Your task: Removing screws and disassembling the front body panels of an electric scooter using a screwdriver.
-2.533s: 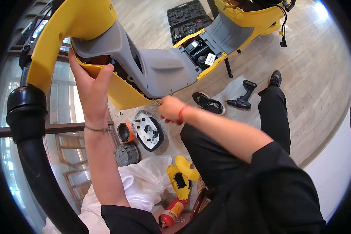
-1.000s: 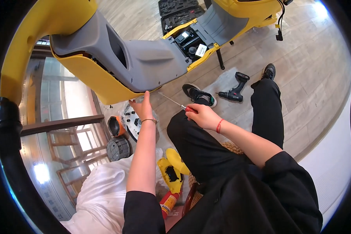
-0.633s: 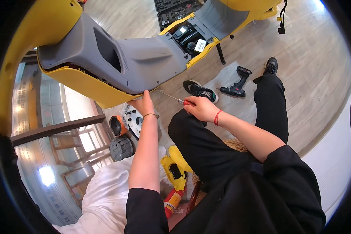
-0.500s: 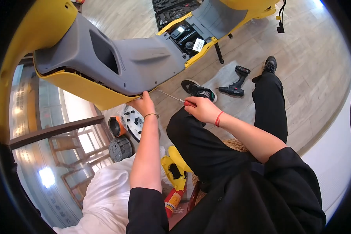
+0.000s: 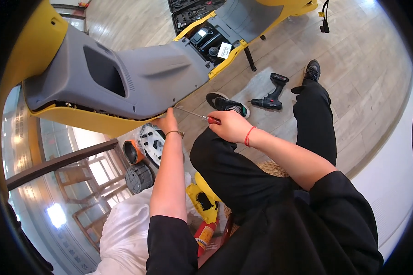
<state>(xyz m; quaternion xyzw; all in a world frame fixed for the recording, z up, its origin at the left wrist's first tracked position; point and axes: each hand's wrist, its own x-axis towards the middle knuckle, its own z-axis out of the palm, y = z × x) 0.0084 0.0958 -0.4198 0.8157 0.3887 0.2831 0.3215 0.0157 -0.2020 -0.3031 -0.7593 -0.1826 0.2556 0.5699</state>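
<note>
The right hand (image 5: 231,127) is clasping the screwdriver (image 5: 214,120) in curled fingers while the left hand (image 5: 167,122) is touching the panel (image 5: 94,121), its partly hidden fingers' state unclear.

Black drill (image 5: 276,91) on plank floor (image 5: 358,87), open tool case (image 5: 192,16), red cylinder (image 5: 205,234)

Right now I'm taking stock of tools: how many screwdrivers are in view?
1: the red-handled screwdriver in the right hand. Others may be hidden in the open black tool case.
</note>
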